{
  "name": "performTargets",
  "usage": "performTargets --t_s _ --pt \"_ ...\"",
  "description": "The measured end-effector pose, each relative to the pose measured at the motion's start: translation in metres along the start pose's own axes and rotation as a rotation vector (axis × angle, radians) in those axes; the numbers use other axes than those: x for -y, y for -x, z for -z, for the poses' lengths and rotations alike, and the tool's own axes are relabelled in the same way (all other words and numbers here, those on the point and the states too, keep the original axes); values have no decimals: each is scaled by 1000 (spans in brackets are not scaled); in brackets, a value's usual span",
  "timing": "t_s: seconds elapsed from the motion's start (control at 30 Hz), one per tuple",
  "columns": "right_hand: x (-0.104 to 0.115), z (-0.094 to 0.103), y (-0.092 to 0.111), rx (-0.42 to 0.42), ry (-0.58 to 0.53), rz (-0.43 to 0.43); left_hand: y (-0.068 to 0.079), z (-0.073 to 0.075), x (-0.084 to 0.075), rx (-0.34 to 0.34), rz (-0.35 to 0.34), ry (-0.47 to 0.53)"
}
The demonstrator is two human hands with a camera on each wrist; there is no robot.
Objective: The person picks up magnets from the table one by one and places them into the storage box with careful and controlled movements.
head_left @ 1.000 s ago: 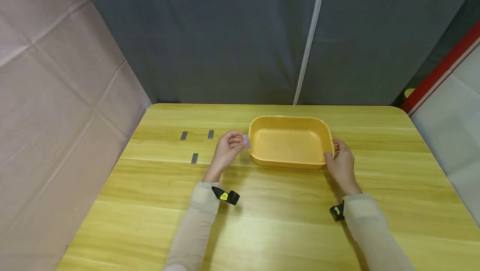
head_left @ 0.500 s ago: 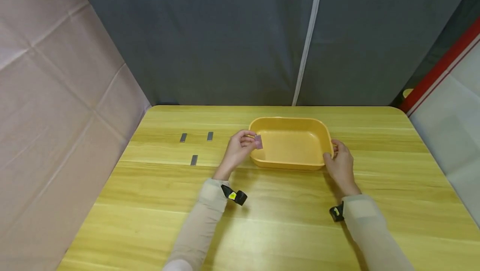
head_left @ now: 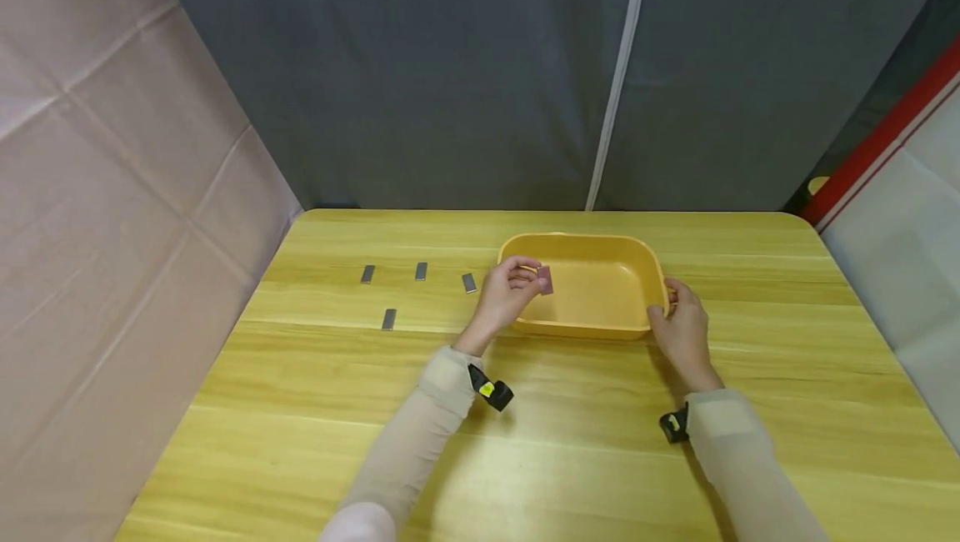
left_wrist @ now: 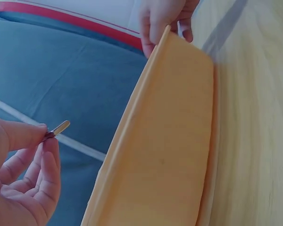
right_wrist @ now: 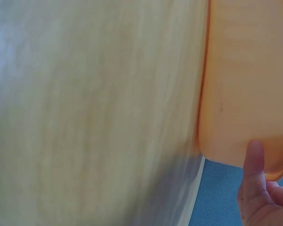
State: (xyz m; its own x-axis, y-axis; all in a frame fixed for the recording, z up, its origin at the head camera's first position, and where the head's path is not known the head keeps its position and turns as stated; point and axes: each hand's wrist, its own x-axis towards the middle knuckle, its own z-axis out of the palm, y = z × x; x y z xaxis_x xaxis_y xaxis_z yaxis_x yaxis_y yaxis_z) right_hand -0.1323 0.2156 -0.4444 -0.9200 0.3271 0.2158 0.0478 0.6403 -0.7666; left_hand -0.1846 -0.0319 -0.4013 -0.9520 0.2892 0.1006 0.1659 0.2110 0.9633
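Observation:
My left hand [head_left: 504,296] pinches a small, flat, shiny rectangular piece [head_left: 545,280] between thumb and fingertips. In the head view this piece overlaps the inside of a yellow plastic basin [head_left: 581,331], near its left end. The left wrist view shows the piece [left_wrist: 61,127] nearly edge-on, held up beyond the basin's rim [left_wrist: 127,117]. At the basin's right end, my right hand [head_left: 684,332] grips the near corner, the thumb [right_wrist: 255,157] lying against the outer wall in the right wrist view. The basin stands on the wooden table, and no piece shows on its visible floor.
Several grey flat pieces lie apart on the table's left side: one [head_left: 469,283] beside my left hand, two [head_left: 422,271] farther left, and one [head_left: 389,319] closer to me. A dark curtain [head_left: 450,75] hangs behind the table [head_left: 570,459], with a pale sheet [head_left: 120,217] at left.
My left hand has moved right, carrying the piece from outside the basin's left rim to over its interior. A grey piece behind that hand has come into view. The right hand stays put.

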Motion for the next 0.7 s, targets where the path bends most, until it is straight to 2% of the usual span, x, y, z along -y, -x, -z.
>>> performTargets --t_s 0.27,0.47,0.7 --pt "0 1 0 8 -4 -4 -6 -14 -5 34 24 -11" --pt "0 1 -1 -8 4 3 -11 -19 -11 57 -7 -50" --pt "1 0 -1 -8 -2 5 -18 -24 -11 67 7 -99"
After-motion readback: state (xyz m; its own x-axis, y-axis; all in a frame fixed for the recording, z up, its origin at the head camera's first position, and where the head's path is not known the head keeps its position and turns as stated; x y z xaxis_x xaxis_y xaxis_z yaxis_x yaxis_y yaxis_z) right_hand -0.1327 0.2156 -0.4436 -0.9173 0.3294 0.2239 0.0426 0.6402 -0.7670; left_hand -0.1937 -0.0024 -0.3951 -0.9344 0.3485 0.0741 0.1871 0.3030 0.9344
